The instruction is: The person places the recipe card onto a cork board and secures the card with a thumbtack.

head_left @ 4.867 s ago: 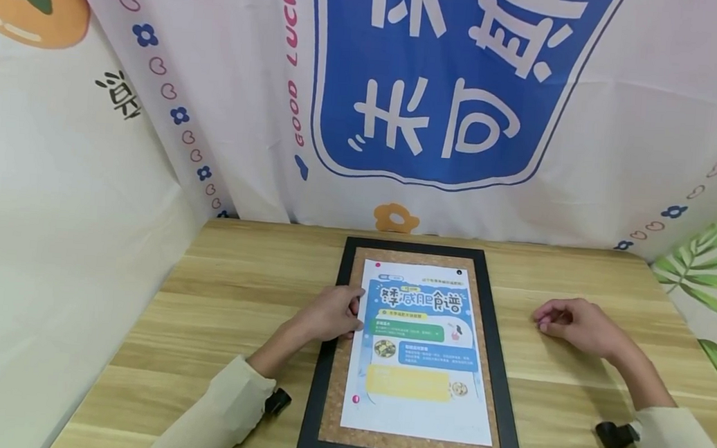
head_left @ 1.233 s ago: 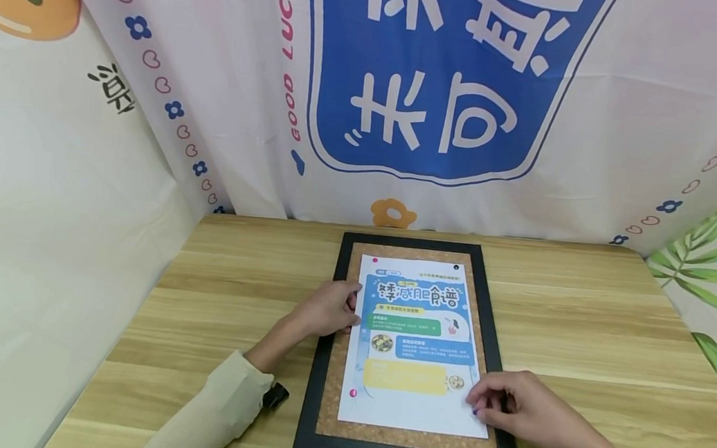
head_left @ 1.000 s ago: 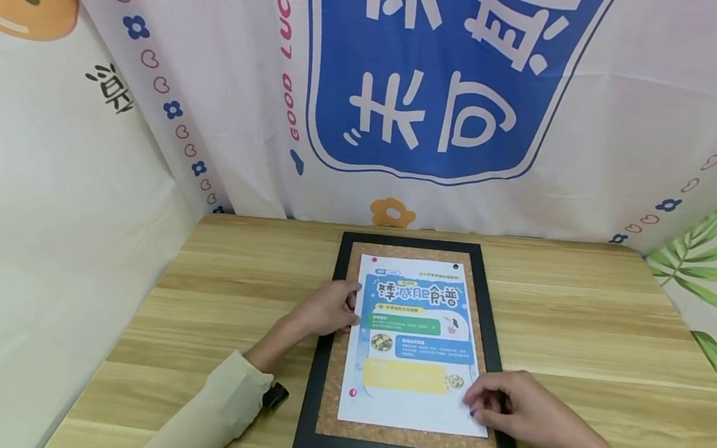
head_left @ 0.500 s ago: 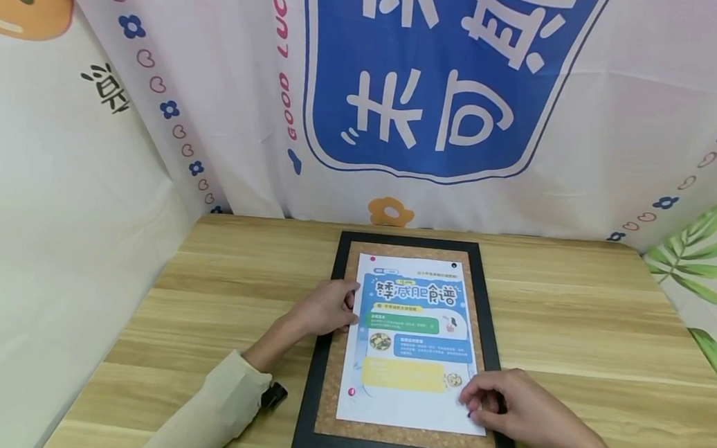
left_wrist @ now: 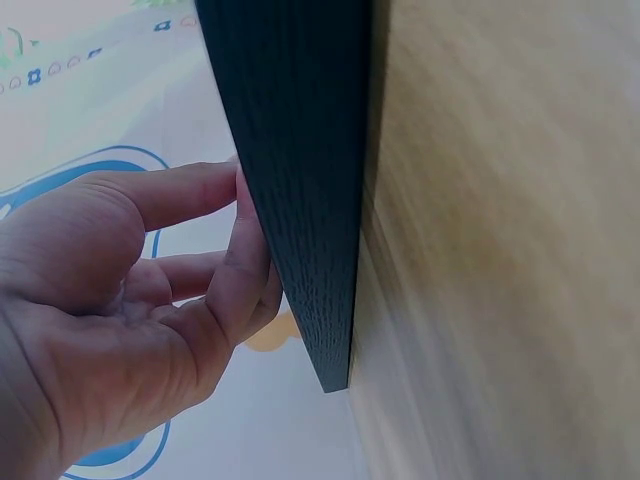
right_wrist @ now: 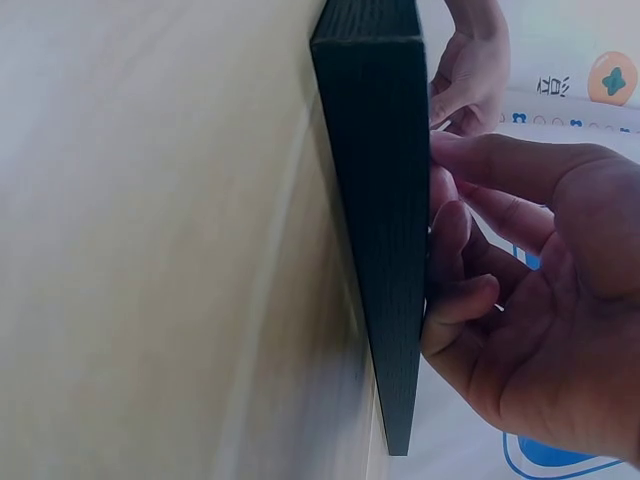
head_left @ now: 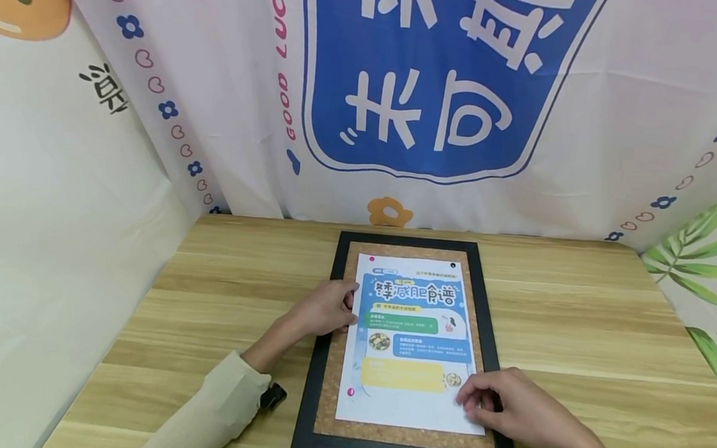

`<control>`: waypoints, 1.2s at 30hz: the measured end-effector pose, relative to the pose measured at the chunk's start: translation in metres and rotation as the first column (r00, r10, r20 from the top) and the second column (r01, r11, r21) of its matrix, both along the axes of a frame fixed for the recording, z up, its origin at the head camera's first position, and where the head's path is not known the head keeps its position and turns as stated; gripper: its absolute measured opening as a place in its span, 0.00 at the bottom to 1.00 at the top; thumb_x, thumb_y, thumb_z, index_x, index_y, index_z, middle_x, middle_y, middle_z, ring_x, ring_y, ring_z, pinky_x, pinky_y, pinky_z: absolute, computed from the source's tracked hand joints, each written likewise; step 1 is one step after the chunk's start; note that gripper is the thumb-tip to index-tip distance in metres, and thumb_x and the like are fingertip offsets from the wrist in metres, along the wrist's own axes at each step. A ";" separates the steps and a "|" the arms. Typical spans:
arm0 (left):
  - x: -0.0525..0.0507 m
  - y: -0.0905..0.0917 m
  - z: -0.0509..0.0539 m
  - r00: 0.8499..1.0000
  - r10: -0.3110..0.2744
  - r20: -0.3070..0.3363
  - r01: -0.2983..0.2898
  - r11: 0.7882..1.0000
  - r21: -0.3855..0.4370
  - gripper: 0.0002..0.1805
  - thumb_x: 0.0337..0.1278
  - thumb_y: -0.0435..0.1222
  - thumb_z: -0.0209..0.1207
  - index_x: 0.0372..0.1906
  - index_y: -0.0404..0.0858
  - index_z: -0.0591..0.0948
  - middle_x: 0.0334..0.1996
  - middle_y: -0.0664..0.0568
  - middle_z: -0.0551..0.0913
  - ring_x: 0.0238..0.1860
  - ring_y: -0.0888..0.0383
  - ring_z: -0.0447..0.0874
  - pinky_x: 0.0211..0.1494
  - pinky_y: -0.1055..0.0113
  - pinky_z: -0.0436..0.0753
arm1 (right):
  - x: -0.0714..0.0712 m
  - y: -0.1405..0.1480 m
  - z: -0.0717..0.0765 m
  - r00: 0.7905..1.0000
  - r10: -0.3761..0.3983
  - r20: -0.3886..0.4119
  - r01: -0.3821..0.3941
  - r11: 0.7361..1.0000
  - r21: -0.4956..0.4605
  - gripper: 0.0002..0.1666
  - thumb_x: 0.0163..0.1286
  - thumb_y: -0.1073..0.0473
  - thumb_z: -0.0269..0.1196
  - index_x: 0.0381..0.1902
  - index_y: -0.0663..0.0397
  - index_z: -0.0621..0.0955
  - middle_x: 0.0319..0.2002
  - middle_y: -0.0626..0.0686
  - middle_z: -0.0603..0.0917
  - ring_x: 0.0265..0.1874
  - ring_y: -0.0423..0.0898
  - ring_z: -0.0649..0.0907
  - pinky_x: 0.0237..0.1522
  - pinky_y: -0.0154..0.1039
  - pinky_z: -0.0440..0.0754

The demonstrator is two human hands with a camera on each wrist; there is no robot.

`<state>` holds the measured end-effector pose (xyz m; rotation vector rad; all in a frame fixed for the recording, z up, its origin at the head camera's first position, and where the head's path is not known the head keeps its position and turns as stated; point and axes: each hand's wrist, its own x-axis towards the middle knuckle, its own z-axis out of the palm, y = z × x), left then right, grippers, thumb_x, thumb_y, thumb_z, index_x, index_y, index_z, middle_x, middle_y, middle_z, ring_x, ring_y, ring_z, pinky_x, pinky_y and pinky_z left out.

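Note:
A printed paper poster [head_left: 413, 339] lies on a framed cork board [head_left: 326, 413]. My left hand [head_left: 327, 308] holds the poster's left edge with thumb and forefinger, its other fingers curled under. At the poster's lower right edge is my right hand [head_left: 517, 405], thumb and fingertips pinched together. The purple pushpin seen there earlier is now hidden by the fingers. In the wrist views the black frame [left_wrist: 290, 150] covers the fingertips. Pink pushpins stand at the poster's upper left [head_left: 371, 259] and lower left [head_left: 350, 392], and a black pushpin [head_left: 453, 265] at its upper right.
The board rests on a wood-grain table [head_left: 222, 298]. Behind the table hangs a printed cloth [head_left: 243, 91] with a blue panel. Another white cloth [head_left: 39, 243] hangs along the left side. Green leaves [head_left: 700, 255] are printed on the cloth at the right.
From right of the board, my right hand has come in to the poster's lower right edge, pushpin in its fingers. It stays there over the last second. My left hand keeps its place.

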<state>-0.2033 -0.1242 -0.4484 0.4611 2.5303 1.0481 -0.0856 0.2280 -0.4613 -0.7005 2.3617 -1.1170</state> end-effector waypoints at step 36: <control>0.001 0.001 0.000 1.000 0.012 0.006 -0.012 1.000 -0.012 0.11 0.65 0.23 0.68 0.48 0.31 0.80 0.34 0.46 0.79 0.26 0.59 0.85 0.28 0.71 0.84 | -0.012 0.000 0.001 0.999 0.031 0.014 -0.031 0.999 -0.026 0.03 0.72 0.59 0.74 0.38 0.51 0.89 0.30 0.37 0.85 0.25 0.30 0.77 0.27 0.29 0.78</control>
